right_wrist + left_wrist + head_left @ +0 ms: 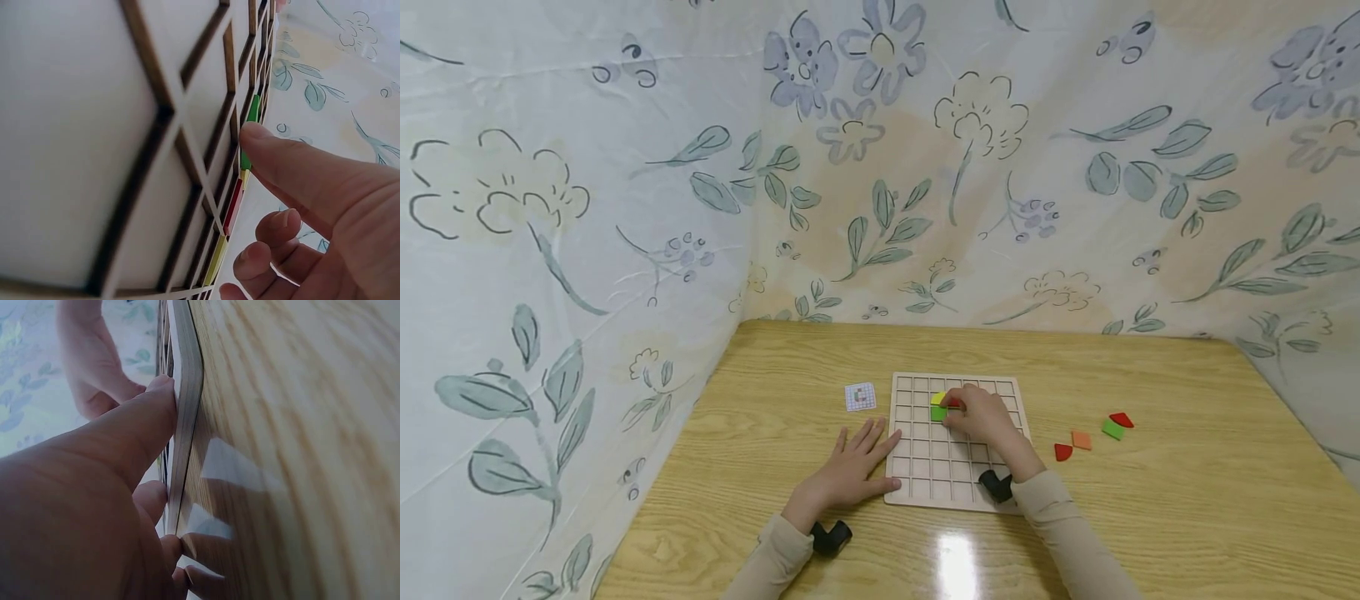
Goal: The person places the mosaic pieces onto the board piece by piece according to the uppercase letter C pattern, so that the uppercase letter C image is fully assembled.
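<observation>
While the right hand (988,414) is pinching a green tile (938,413) between thumb and index finger, the tile is sitting in the upper part of the gridded board (917,475). A yellow tile (937,398) is lying just beyond the green tile, and a red tile (955,402) is showing partly beneath the fingers; the right wrist view is also showing a second yellow tile (215,261) beside the red one. The left hand (853,471) is lying with its fingers spread at the board's left side, its thumb and index fingertip touching the rim and its other fingers resting on the table (737,450). A small printed card (861,397) is lying beyond the left hand, just beside the board. To the right of the board, a red quarter-round tile (1063,452) is lying next to an orange square (1081,440); farther right, a green square (1112,429) is lying against another red piece (1122,419). A black device (996,486) is hanging at the right wrist. Behind the table, a floral cloth (880,183) is hanging.
</observation>
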Available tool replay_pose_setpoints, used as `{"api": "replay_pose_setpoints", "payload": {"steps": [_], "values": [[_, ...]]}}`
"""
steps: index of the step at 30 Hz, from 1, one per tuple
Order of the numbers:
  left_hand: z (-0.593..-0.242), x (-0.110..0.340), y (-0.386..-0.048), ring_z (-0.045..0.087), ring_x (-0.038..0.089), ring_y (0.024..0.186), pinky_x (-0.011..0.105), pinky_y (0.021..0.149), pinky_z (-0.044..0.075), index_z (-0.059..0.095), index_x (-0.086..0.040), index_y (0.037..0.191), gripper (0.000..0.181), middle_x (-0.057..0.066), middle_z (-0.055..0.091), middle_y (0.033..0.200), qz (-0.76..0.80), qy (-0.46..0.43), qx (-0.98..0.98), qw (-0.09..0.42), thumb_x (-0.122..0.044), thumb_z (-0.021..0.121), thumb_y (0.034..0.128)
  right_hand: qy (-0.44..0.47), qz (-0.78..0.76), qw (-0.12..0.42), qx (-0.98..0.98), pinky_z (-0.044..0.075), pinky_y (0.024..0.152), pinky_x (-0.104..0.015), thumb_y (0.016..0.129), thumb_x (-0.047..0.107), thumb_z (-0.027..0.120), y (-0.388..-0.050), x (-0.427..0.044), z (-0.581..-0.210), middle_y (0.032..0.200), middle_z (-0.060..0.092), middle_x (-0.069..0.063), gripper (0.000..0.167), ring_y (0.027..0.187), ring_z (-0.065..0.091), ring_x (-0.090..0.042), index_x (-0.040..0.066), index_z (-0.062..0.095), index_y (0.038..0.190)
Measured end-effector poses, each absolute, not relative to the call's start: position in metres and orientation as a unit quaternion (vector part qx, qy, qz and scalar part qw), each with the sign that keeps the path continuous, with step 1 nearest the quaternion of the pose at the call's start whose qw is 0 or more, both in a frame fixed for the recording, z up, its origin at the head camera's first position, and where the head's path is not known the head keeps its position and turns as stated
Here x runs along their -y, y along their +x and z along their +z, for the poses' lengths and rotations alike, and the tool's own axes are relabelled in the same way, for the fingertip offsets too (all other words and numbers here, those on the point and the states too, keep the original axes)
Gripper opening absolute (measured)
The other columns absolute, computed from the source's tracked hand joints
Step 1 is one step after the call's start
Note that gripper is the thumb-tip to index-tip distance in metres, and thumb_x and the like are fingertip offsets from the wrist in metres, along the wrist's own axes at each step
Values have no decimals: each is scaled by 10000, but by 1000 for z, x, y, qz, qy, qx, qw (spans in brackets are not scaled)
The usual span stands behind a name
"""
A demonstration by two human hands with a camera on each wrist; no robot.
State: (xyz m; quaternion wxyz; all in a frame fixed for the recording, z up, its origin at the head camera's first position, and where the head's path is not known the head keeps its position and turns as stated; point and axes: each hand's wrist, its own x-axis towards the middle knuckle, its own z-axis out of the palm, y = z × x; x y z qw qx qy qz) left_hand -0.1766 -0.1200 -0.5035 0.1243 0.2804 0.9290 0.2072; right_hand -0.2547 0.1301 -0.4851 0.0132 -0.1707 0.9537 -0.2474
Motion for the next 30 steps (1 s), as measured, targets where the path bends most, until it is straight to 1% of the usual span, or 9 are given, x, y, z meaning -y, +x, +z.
{"api": "replay_pose_setpoints", "payload": {"steps": [18,25,30], "values": [[-508,122,-179,10,301,1433,597,1100,-13,178,-217,1499,699,109,61,1561,202,282,-930,118,-525,438,928,-164,-240,15,-957,256,539,-284,756,228,766,-255,-129,-487,657,469,18,261,587,384,-141,160,703,1000],[-507,121,-178,5,296,1434,591,1103,-15,179,-219,1499,696,102,55,1562,202,281,-930,122,-522,439,928,-156,-249,22,-956,276,522,-269,772,208,750,-254,-134,-487,679,478,9,216,598,393,-144,163,704,978],[-506,121,-178,-2,292,1434,586,1106,-13,179,-217,1499,696,99,50,1563,203,280,-930,123,-522,436,929,-148,-259,29,-954,267,518,-271,785,210,741,-253,-139,-485,692,470,-6,202,596,377,-154,170,706,979]]}}
